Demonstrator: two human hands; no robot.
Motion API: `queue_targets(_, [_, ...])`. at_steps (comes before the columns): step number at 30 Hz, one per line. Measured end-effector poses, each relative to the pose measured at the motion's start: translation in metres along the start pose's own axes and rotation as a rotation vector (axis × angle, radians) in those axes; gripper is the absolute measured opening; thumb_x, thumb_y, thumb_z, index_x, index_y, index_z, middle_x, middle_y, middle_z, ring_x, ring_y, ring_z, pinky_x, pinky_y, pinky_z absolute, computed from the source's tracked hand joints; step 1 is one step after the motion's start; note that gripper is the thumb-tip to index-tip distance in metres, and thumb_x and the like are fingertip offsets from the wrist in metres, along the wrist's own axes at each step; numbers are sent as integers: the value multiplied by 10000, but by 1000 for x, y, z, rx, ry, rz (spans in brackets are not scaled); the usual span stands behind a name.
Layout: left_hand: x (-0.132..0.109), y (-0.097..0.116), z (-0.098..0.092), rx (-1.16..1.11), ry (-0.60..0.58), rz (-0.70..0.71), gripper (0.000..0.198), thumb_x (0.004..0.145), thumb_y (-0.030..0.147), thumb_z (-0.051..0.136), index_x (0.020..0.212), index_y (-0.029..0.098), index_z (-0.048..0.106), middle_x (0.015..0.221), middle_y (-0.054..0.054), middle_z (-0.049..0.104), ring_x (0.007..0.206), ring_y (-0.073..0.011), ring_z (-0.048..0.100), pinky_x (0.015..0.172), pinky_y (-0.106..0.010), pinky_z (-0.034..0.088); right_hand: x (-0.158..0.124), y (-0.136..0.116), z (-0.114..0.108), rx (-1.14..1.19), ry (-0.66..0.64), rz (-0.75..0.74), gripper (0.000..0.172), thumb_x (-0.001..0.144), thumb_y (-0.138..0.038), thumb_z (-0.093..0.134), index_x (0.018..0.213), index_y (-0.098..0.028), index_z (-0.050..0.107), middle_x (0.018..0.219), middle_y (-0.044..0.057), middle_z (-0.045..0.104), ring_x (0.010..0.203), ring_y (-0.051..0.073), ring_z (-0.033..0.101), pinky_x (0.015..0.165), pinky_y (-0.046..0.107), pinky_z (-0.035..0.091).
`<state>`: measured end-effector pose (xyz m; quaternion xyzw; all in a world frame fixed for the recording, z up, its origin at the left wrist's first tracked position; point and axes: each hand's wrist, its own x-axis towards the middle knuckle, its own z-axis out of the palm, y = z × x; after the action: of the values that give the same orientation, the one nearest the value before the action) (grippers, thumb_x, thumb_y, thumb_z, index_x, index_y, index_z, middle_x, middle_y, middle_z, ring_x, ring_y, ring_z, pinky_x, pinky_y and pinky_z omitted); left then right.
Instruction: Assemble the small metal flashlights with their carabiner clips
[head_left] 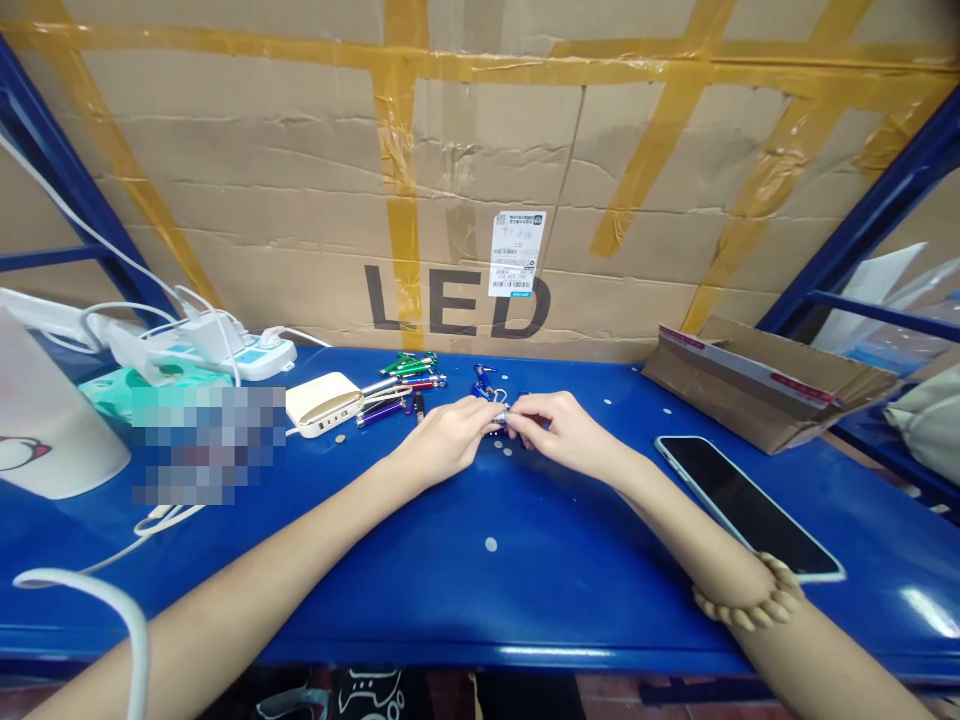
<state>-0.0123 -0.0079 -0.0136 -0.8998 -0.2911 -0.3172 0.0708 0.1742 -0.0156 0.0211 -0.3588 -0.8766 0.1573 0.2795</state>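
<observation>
Head view, the only 1 here. Pinched between the fingertips of both the left hand [442,442] and the right hand [561,432]: a small silvery piece [502,416], just above the middle of the blue table [525,590]. Thumbs and fingers drawn together at either end; further fingers curled out of sight, so cannot tell how firmly held.

Progress, as a judgement: apparently partway through handling 1 piece, with both hands occupied and no release yet. Just behind the fingertips, partly covered: a blue cylinder [484,378] with metal fittings. To the left, loosely grouped near the power bank [322,402]: green cylinders [409,368], a red cylinder [429,383] and a purple cylinder [382,411], all out of hand. Roughly gathered by colour at the back, but cannot tell from looks alone whether already dealt with or waiting. Cannot give a sure count of finished or remaining pieces either. Off to the right, untouched: a phone [750,510] lying flat beside the right forearm, and beyond, a cardboard box [739,395].
</observation>
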Motion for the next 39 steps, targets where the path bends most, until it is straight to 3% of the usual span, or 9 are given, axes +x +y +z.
queue_targets(12, [2,3,-5,118,-50,117,281,844,57,329,1017,111,544,797,-68,630,736,-159,555,634,-271,475,2,3,5,671,-224,399,369,745,-468,556,573,-143,522,455,-33,470,397,84,472,444,227,403])
queue_targets(16, [3,1,-4,126,-66,125,289,855,68,313,1035,112,535,817,-76,634,745,-164,564,641,-283,479,2,4,3,788,-226,464,386,712,-490,599,572,-136,529,473,-43,448,401,74,468,442,228,420])
queue_targets(19, [6,4,-6,79,-65,46,265,888,131,301,1021,127,531,866,-83,636,799,-168,578,684,-295,484,3,4,0,795,-198,448,404,715,-514,597,586,-137,528,485,-43,454,413,73,478,460,225,431])
queue_targets(24, [11,16,-10,-128,-99,-233,288,924,293,267,1102,203,474,1051,-61,614,947,-178,583,768,-311,476,5,3,0,657,-105,384,472,759,-593,502,616,-144,525,465,-27,500,407,77,484,459,211,411])
queue_targets(29, [14,5,-12,-273,-76,-366,271,910,335,288,1067,256,495,998,-28,623,900,-183,593,752,-301,454,5,2,2,372,70,321,477,786,-592,456,635,-151,555,469,-15,527,424,90,492,471,214,394])
queue_targets(31, [15,-6,-16,-322,17,-425,255,899,345,315,1029,237,507,907,-27,625,819,-175,591,724,-290,444,5,6,-3,219,204,301,447,795,-567,461,680,-155,592,549,4,580,462,105,516,484,227,401])
queue_targets(35, [18,-26,-28,-382,379,-618,230,887,336,346,965,197,511,651,5,524,599,-127,499,599,-244,392,4,22,-12,-103,466,331,331,812,-458,485,784,-168,642,731,51,655,626,158,580,587,271,442])
queue_targets(37, [19,-31,-30,-449,499,-689,230,889,343,338,937,196,508,598,20,458,544,-107,438,541,-222,353,4,31,-10,-243,422,317,270,831,-374,467,896,-178,641,842,66,667,739,186,599,669,306,453])
queue_targets(39, [18,-34,-27,-537,528,-737,228,887,354,341,892,194,504,577,27,422,520,-97,402,502,-208,324,4,38,-4,-332,265,243,298,856,-317,425,1052,-176,600,1005,93,649,916,218,584,784,354,437])
